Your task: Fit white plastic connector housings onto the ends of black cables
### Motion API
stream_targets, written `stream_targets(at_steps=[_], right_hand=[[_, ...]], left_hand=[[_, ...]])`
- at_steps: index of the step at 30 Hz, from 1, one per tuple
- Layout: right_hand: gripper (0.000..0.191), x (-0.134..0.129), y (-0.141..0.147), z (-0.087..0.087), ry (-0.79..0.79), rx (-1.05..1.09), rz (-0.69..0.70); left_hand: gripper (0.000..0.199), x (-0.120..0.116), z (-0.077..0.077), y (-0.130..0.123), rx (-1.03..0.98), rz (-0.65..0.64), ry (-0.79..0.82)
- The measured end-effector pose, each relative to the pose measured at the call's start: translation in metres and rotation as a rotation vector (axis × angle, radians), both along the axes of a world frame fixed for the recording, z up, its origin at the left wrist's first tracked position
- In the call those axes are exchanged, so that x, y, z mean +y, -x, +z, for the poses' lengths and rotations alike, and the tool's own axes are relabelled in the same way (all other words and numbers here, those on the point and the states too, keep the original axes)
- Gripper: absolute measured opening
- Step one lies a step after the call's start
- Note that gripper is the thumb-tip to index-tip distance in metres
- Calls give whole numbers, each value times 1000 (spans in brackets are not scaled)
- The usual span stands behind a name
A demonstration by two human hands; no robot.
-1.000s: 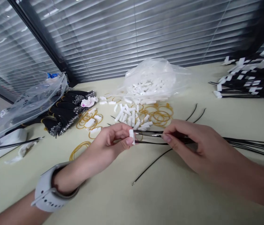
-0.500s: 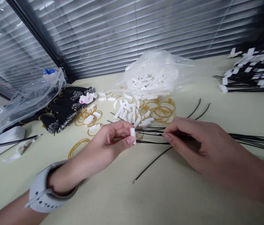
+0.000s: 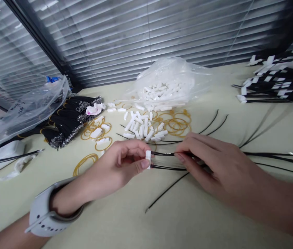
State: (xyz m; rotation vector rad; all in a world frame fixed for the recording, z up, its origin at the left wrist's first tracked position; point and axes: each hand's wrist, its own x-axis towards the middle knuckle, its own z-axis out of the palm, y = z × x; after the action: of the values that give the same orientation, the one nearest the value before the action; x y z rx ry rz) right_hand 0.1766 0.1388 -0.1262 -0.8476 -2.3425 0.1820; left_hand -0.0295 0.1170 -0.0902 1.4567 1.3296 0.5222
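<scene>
Between the thumb and fingers of my left hand point(image 3: 125, 164) is a small white connector housing point(image 3: 148, 159). Thin black wires point(image 3: 166, 168) run out of its right side in an upper and a lower group. My right hand point(image 3: 209, 162) pinches black wire close to the housing, at the upper group; a bare metal crimp end shows just left of its fingertips. One loose black wire point(image 3: 166, 192) with a metal tip slants out below my right hand. More black wires point(image 3: 278, 156) trail off to the right behind it.
Loose white housings point(image 3: 145, 127) lie in a pile beyond my hands, among yellow rubber bands point(image 3: 176, 125). Behind them sits a clear bag point(image 3: 167, 81) of housings. Bundled black wires point(image 3: 68, 121) lie at left, and finished-looking wire bundles with white ends point(image 3: 278, 79) at right.
My right hand has moved slightly left and down, bringing the wire's metal end nearer the housing. The housing sits a little lower in my left hand's pinch. The whole view has shifted slightly.
</scene>
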Motion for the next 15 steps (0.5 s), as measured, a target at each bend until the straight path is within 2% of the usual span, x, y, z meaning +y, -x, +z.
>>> stream_targets(at_steps=[3,7,11,15], right_hand=[[17,-2,1,-1,2,0,40],[15,-4,4,3,11,3,46],[12,-7,5,6,8,41,30],[15,-8,6,5,3,34,32]], left_hand=[[15,-4,0,-4,58,-2,-48],[11,-9,0,-11,35,27,-102],[10,-11,1,-13,20,46,-80],[10,-10,0,-11,1,8,-89]])
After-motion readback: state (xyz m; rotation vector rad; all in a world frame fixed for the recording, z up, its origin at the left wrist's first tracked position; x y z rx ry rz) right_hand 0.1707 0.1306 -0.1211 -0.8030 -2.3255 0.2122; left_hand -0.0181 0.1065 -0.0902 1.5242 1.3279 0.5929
